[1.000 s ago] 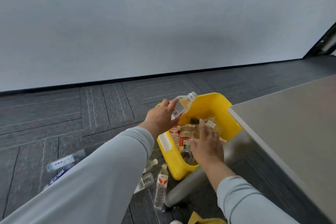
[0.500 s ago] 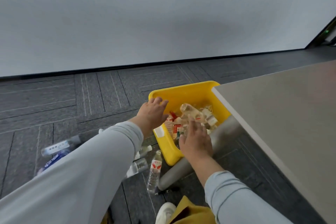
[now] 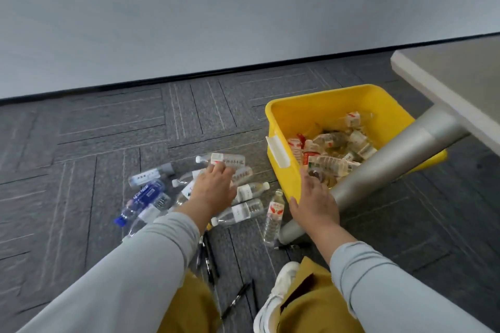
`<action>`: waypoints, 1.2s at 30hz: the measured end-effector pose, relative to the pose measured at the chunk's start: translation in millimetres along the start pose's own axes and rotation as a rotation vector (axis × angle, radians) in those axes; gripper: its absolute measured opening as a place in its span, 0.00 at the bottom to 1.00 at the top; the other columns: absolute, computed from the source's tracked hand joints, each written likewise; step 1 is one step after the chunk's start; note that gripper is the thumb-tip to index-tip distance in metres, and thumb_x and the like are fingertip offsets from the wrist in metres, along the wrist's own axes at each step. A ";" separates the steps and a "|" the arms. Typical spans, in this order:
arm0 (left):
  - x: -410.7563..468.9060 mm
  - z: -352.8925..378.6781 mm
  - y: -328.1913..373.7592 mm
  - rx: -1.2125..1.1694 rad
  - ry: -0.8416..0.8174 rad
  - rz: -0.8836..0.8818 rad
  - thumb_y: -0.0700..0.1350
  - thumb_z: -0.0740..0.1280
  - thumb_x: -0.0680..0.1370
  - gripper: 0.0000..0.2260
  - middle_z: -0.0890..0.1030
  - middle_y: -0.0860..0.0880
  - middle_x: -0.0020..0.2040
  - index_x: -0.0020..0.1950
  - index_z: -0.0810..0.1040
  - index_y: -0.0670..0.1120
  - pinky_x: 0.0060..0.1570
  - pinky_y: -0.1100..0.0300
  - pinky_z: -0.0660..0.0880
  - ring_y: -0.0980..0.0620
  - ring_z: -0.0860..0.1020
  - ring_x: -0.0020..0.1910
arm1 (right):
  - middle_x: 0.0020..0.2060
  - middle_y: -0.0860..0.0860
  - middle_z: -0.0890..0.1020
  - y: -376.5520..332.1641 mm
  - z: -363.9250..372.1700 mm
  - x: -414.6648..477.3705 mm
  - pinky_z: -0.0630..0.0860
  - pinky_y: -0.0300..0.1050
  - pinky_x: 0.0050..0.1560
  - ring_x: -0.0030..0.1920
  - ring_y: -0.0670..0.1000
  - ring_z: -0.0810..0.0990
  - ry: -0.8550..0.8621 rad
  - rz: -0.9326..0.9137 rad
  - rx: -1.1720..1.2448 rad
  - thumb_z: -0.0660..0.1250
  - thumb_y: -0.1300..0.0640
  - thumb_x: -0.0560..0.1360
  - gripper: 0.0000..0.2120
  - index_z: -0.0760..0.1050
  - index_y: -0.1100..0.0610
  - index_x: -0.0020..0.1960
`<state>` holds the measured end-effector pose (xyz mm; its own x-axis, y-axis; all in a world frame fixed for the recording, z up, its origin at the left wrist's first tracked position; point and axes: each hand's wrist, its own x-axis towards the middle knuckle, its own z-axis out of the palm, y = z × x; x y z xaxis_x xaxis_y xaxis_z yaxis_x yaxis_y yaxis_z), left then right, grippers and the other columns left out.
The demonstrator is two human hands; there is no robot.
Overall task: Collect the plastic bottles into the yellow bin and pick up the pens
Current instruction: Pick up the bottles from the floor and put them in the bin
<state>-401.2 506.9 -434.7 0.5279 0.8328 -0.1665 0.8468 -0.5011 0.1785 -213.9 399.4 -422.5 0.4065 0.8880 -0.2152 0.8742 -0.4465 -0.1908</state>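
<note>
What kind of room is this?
Probably an office or meeting room: grey carpet tiles on the floor, a plain white wall with dark skirting, and a grey table on a slanted metal leg.

Grey carpet tiles [image 3: 108, 130] meet pale wall [image 3: 216, 8] at black skirting [image 3: 189, 77]; grey tabletop [image 3: 460, 84] at right; its silver leg [image 3: 392, 159] slants to floor.

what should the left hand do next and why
Probably close the left hand on the bottle at its fingertips and lift it toward the bin. The hand is open over the floor pile, holding nothing, several bottles lie outside the bin, and the right hand is empty at the rim.
</note>
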 end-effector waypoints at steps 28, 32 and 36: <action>108.9 232.5 -70.5 0.022 -0.353 -0.033 0.48 0.60 0.79 0.23 0.63 0.42 0.70 0.72 0.60 0.44 0.66 0.48 0.66 0.42 0.64 0.69 | 0.68 0.60 0.64 3.6 255.1 139.9 0.70 0.55 0.61 0.65 0.62 0.67 -0.377 0.253 0.069 0.64 0.49 0.76 0.31 0.53 0.54 0.73; 110.9 257.3 -77.5 0.056 -0.364 -0.026 0.48 0.61 0.78 0.26 0.63 0.42 0.71 0.73 0.58 0.45 0.69 0.48 0.63 0.43 0.63 0.70 | 0.71 0.62 0.58 14.7 288.6 151.4 0.68 0.57 0.63 0.68 0.64 0.63 -0.389 0.318 0.103 0.65 0.48 0.76 0.36 0.48 0.54 0.75; 112.5 274.4 -86.1 0.084 -0.366 -0.029 0.47 0.62 0.77 0.27 0.64 0.43 0.70 0.74 0.56 0.46 0.70 0.48 0.61 0.43 0.63 0.70 | 0.76 0.60 0.45 16.8 310.5 158.6 0.69 0.57 0.63 0.71 0.67 0.58 -0.439 0.287 0.060 0.64 0.47 0.77 0.40 0.40 0.52 0.77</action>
<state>-396.8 579.2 -735.0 0.4795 0.7152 -0.5085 0.8559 -0.5090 0.0911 -217.2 498.4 -757.2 0.4669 0.6048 -0.6452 0.7219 -0.6820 -0.1169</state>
